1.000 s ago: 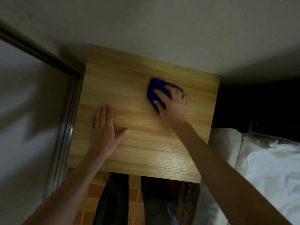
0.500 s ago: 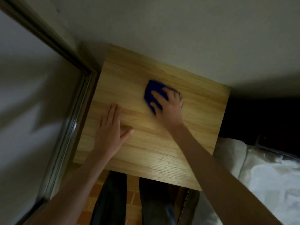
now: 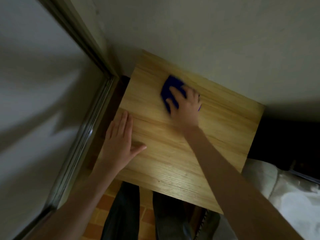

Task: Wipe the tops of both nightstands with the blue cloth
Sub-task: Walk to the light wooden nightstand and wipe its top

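A light wooden nightstand [image 3: 173, 153] stands against the wall, seen from above. The blue cloth [image 3: 170, 88] lies flat on its far part, near the wall. My right hand [image 3: 184, 105] presses on the cloth with spread, fairly straight fingers and covers its near half. My left hand [image 3: 119, 141] rests flat on the nightstand's left edge, fingers together and thumb out.
A metal-framed sliding panel [image 3: 83, 132] runs along the left side of the nightstand. A bed with white bedding [image 3: 285, 191] sits to the right, with a dark gap [image 3: 285, 141] behind it. My legs [image 3: 124, 213] stand on a brick-pattern floor at the front edge.
The camera view has swung, shifting the nightstand right in the frame. My right hand has slid the cloth leftward and toward the wall. My left hand now sits at the left edge.
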